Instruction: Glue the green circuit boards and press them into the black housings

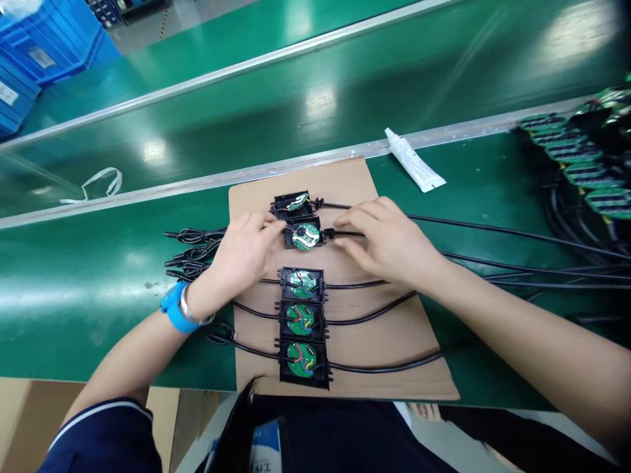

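My left hand [250, 251] has its thumb and fingertips closed at the left end of a black plastic case [290, 240]. In that case lies a round green circuit board [306, 236] with white paste on it. Just right of the case, my right hand [382, 235] has thumb and forefinger apart, above and below a black cable [348, 233]. Behind sits another case [286, 205], its board [298, 202] tilted and smeared with white. Nearer me, more cases [283, 322] stand in a column, each with a green board and coloured wires. My left fingers hide the cable entry there.
A cardboard sheet [345, 387] lies under the cases on the green bench [123, 263]. Beyond it are a white tube [414, 161] and a metal rail [197, 182]. Bundled cable ends [194, 253] lie left; boards with cables [586, 157] are heaped right. Blue crates [54, 39] stand far left.
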The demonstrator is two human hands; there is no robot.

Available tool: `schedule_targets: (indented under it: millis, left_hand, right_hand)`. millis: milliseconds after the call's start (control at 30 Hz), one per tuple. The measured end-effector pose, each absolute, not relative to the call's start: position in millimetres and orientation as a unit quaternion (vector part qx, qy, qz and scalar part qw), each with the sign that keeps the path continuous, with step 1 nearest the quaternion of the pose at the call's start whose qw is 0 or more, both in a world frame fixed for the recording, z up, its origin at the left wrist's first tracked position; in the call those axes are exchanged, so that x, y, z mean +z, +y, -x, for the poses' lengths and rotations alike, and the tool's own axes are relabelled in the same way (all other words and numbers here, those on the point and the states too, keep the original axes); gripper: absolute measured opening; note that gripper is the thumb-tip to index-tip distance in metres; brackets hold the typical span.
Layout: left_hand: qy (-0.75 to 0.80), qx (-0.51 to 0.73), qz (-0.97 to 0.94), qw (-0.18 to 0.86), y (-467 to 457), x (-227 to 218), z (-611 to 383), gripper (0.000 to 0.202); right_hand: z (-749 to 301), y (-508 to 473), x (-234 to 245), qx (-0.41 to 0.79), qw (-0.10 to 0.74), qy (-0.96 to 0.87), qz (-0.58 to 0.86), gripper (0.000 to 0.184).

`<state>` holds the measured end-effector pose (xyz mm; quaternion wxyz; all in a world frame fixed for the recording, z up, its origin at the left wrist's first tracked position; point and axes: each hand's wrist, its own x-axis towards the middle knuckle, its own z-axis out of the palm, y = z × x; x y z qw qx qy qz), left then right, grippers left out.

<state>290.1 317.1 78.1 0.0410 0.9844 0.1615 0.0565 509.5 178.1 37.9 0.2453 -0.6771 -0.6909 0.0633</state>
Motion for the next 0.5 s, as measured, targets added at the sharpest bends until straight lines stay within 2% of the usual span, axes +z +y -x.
schedule_targets:
  millis: [67,167,233,300,367,500]
  left_hand:
    - [0.191,0.041,-0.98,0.045,336,71,-299,0.026]
    - [0.189,0.028,-0.974,0.122,346,66,-301,0.013]
    - [0.201,0.055,-0.962,0.174,343,70,-296,0.011]
    - [0.219,0.073,-0.953,0.197,337,77,-289,0.015]
    - [0.228,0.071,-0.952,0.194,332,83,-285,0.022]
    - [0.203,0.075,-0.962,0.165,328,85,-289,0.024]
  right_hand:
    - [-510,186,29,0.059,0.223,-0.671,0.705,0.025]
    - [-508,184,24,0.062,0.276,-0.66,0.696,0.022]
    - [-506,176,32,0.022,0.318,-0.661,0.679,0.018]
    - [-504,169,47,-0.019,0.311,-0.682,0.661,0.019]
    - [-503,168,63,-0.022,0.253,-0.711,0.655,0.025]
    - [-499,184,85,0.044,0.075,-0.71,0.699,0.036]
